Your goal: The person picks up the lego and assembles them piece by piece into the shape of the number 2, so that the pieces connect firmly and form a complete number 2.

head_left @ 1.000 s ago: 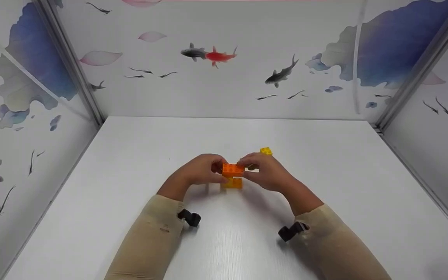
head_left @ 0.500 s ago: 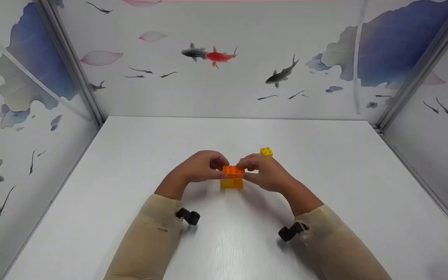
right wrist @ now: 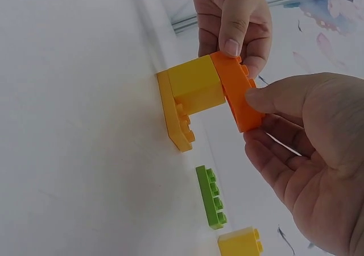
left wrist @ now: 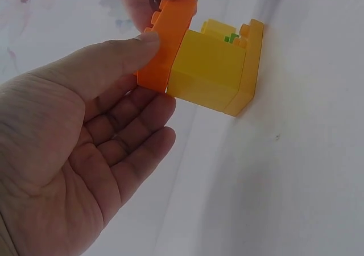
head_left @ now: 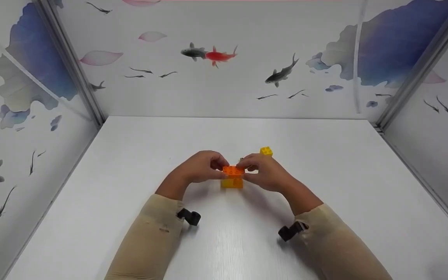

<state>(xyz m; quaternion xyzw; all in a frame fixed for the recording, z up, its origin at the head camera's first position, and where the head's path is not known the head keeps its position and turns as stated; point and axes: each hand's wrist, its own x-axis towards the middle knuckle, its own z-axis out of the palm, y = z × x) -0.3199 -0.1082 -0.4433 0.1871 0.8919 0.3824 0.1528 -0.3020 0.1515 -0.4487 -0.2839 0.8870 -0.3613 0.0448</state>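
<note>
In the head view, an orange building brick (head_left: 233,172) sits between both hands, above a yellow brick (left wrist: 207,68). That yellow brick stands on one end of a flatter yellow-orange brick (right wrist: 175,119), which rests on the table. My left hand (head_left: 203,167) pinches the left end of the orange brick with thumb and fingers. At the other end, my right hand (head_left: 268,171) pinches it the same way. From the wrist views, the orange brick touches the yellow one but lies slightly tilted on it, with a narrow gap along part of the joint. Its right end overhangs.
Beyond the right hand stands another yellow brick (head_left: 266,151). A thin green brick (right wrist: 210,196) lies near it in the right wrist view. The white table (head_left: 224,241) is bounded by printed panels at the back and sides.
The orange brick has come down slightly onto the yellow brick. My left hand has shifted a little, its thumb rising from beside the lower bricks to the orange brick. The right hand has barely moved.
</note>
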